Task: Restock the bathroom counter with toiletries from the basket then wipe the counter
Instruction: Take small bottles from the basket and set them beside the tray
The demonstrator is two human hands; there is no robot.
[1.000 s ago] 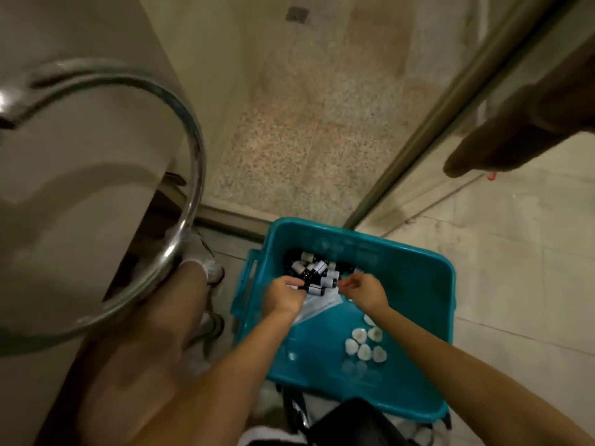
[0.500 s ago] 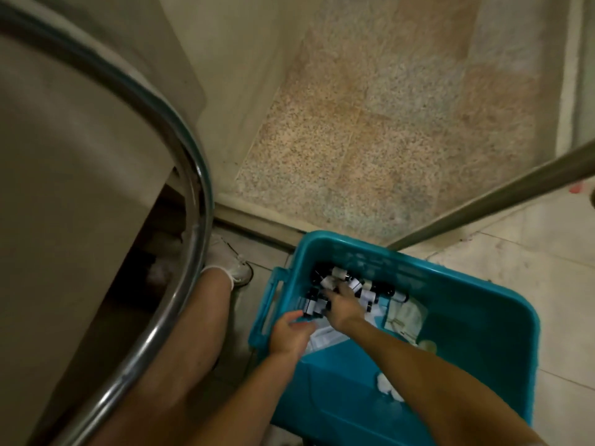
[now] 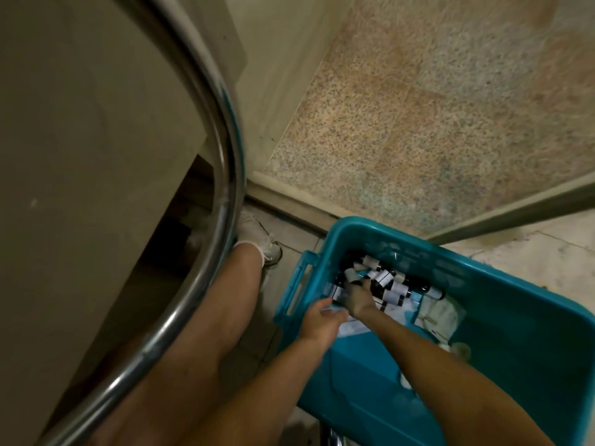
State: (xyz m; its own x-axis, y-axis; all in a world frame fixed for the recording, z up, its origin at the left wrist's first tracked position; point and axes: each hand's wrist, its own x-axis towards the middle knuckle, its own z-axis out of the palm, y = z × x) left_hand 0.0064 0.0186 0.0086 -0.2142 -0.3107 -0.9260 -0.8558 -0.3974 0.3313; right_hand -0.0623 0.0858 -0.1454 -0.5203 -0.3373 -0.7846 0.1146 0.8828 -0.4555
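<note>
Many bottles, white labels illegible, teal basket

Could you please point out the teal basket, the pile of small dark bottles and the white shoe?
teal basket [image 3: 502, 294]: head view, bare inner wall.
pile of small dark bottles [image 3: 397, 288]: head view, one bottle's white label.
white shoe [image 3: 257, 236]: head view, its upper.

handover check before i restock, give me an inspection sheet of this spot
surface: pale floor tiles; counter top not in view
job's things: teal basket holds small dark bottles with white labels, pale packets
clutter: nothing seen
grippers: right hand among the bottles, left hand at the basket's near-left edge; grips unclear
cables: nothing seen
surroundings: chrome rail, speckled shower floor, white shoe
</note>
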